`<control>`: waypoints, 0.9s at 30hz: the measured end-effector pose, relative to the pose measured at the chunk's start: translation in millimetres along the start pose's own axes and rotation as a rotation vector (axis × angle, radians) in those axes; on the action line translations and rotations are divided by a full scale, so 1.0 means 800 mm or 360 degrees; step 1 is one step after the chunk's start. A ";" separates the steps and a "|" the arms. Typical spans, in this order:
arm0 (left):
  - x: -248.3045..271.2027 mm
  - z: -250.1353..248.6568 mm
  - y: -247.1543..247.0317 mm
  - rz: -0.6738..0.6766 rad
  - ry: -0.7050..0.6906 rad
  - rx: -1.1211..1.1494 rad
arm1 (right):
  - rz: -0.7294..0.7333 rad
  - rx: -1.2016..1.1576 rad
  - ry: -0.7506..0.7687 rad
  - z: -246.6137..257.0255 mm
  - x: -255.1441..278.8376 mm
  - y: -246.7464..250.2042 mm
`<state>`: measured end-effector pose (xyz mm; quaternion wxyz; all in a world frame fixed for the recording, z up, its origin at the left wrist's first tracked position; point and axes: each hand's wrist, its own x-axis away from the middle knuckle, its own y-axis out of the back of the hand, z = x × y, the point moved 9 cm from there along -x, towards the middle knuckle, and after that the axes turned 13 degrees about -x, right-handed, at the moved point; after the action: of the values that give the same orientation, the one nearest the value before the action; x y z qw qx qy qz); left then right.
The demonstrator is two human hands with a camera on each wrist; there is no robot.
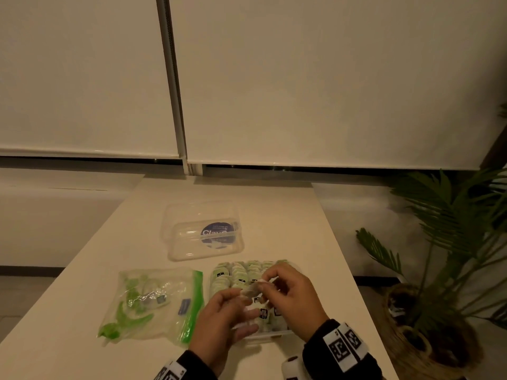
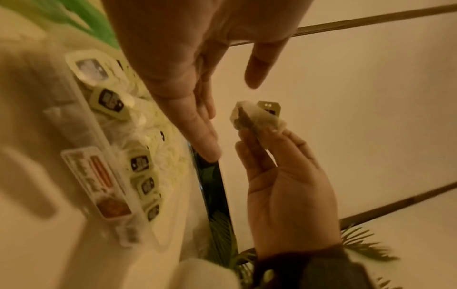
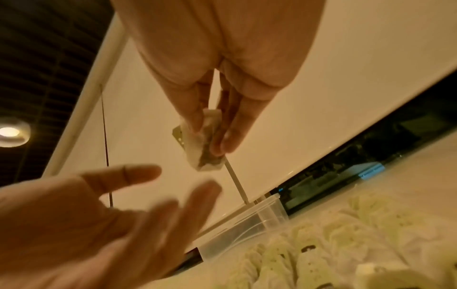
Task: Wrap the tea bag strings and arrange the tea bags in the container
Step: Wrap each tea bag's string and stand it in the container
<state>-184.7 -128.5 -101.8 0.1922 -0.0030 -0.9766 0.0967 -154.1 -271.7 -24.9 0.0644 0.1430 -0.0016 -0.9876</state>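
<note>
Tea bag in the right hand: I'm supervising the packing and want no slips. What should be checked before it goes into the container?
1. Small white paper tea bag pinched in the right hand: ok.
2. String wrapped round it: cannot tell.
3. Left hand free, fingers straight: ok.
4. Clear plastic container uncovered, its clear plastic lid lying apart behind it: ok.
5. Free slot among the packed green-tagged tea bags: cannot tell.

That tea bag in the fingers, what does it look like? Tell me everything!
The tea bag is a small pouch of thin, whitish, see-through paper with dark tea inside. A pale paper tag sits right behind it. The right hand pinches it by one end between thumb and fingers, above the container of packed tea bags. The left hand is open beside it, not touching.
</note>
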 end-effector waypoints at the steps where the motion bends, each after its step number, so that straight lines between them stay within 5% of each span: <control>1: 0.001 0.004 -0.006 0.0042 0.0088 0.0148 | -0.0022 0.0102 0.0170 0.010 0.002 0.003; 5: 0.002 0.003 -0.032 0.0225 0.0197 0.0439 | 0.0013 0.0446 0.0555 0.021 0.017 0.003; 10: -0.010 -0.013 -0.031 0.0139 -0.0101 0.0014 | 0.0200 0.0743 0.0572 0.001 0.030 -0.004; 15: -0.023 -0.034 -0.024 0.0057 -0.0438 -0.0785 | -0.0001 0.0224 -0.0016 -0.015 0.021 0.025; 19: -0.021 -0.049 -0.051 0.0205 -0.0673 -0.1326 | 0.0212 0.0500 -0.0307 -0.023 0.002 0.032; 27: -0.029 -0.071 0.018 -0.0311 -0.0694 -0.1290 | 0.0222 0.0731 -0.0759 -0.087 -0.006 0.068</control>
<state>-142.6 -104.7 -61.4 -0.0260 0.0344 -0.9489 -0.3126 -122.5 -324.0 -89.1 0.0958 -0.0819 -0.2489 -0.9603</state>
